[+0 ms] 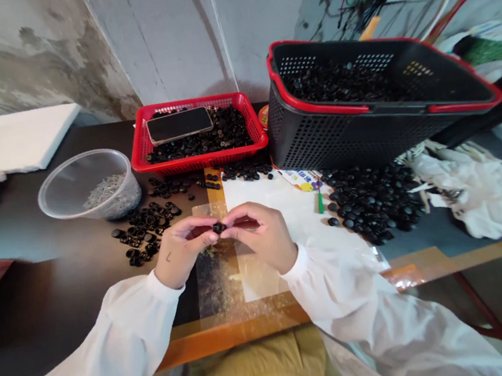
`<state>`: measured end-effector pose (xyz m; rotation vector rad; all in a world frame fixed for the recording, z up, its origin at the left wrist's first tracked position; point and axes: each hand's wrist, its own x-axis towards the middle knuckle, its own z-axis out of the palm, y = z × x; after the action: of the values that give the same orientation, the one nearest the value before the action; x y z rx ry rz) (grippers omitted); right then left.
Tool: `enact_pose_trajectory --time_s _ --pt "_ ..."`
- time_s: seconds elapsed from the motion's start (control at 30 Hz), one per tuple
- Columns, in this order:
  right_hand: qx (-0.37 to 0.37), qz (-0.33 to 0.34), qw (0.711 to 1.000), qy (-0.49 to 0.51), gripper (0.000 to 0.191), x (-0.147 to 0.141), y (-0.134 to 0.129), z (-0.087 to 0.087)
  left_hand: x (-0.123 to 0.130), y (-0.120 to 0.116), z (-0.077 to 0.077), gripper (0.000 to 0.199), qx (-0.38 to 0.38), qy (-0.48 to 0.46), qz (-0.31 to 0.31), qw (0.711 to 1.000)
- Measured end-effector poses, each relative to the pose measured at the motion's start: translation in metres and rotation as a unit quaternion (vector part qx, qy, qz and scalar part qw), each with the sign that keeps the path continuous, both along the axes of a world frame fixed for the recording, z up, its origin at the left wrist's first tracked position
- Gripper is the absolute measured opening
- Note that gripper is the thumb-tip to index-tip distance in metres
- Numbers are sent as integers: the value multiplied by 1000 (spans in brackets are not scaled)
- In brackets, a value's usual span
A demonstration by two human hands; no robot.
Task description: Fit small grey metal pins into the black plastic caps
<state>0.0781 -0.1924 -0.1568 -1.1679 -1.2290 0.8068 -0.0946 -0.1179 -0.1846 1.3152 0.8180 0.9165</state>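
Between the fingertips of both hands is one small round black plastic part (218, 227), held over the table's front middle. My left hand (183, 247) pinches it from the left, thumb below and index finger above. From the other side my right hand (260, 231) pinches the same part. Its finer details are too small to make out. Left of my hands lie loose black ring-like parts (143, 230). A pile of black domed caps (377, 200) spreads to the right, beside a white sheet (269, 274) under my right hand.
A red basket (201, 161) of black parts, with a phone (180, 124) on top, stands at the back. Left of it is a clear tub (50, 200) of metal pins. A tall black basket (333, 137) stands back right. A small green-handled tool (320, 202) lies near the caps.
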Motion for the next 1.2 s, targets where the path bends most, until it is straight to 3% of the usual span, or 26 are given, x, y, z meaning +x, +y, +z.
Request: enact_pose_trajectory --time_s 0.23,0.6,0.97,1.2 --pt "-13 -14 1000 6 19 1 2 2 1 -4 -1 30 -43 -16 -7 999" --pt "-31 -7 999 28 20 1 3 -1 2 -4 0 32 -34 -9 -2 999" --pt "-66 -8 997 37 30 -1 3 0 1 -4 10 19 130 35 26 991" --pt "-116 40 986 111 43 -2 6 -2 1 -6 7 20 107 27 29 993"
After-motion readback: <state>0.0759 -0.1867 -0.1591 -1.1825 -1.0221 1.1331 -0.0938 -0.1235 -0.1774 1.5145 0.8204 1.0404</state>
